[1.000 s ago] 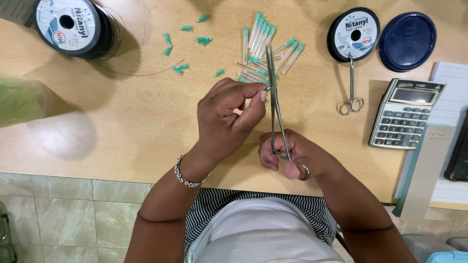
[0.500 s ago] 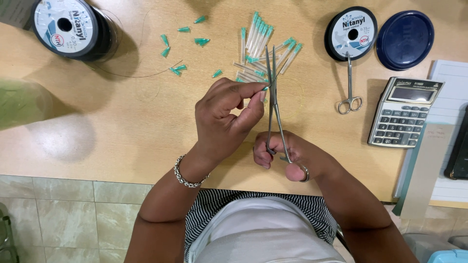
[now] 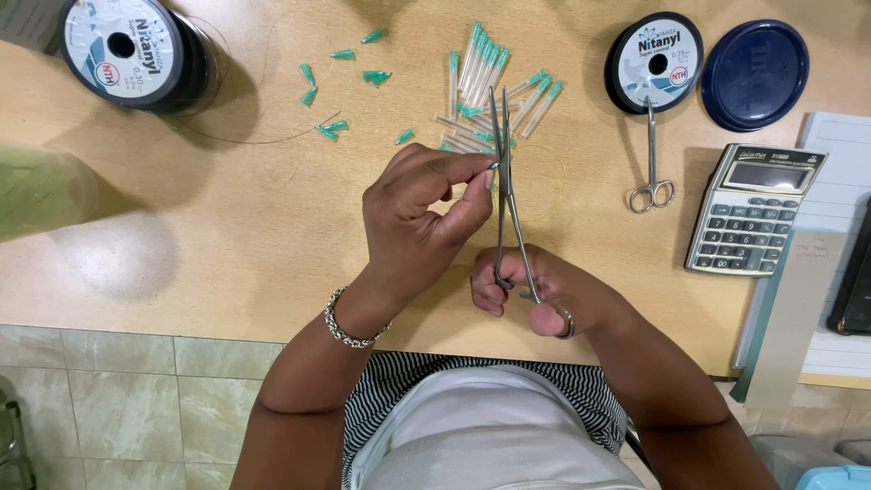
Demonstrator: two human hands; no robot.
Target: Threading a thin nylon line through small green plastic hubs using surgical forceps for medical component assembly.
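Observation:
My right hand (image 3: 540, 290) grips the finger loops of long metal forceps (image 3: 504, 172), whose jaws point away from me over the wooden table (image 3: 209, 245). My left hand (image 3: 413, 218) pinches a small teal-tipped needle piece (image 3: 491, 167) between thumb and fingers, right against the forceps' shaft. Beyond both hands lies a pile of clear tubes with teal ends (image 3: 494, 86). Several loose teal caps (image 3: 340, 91) are scattered to its left.
A large line spool (image 3: 132, 54) stands at the far left, a smaller spool (image 3: 655, 62) and a dark blue lid (image 3: 755, 74) at the far right. Small scissors (image 3: 651, 163), a calculator (image 3: 753, 210) and a notepad (image 3: 839, 254) lie right. A green blurred object (image 3: 41, 191) is left.
My hands and the forceps have shifted slightly; the left fingers have closed tighter on the teal piece beside the forceps. Everything on the table stays put.

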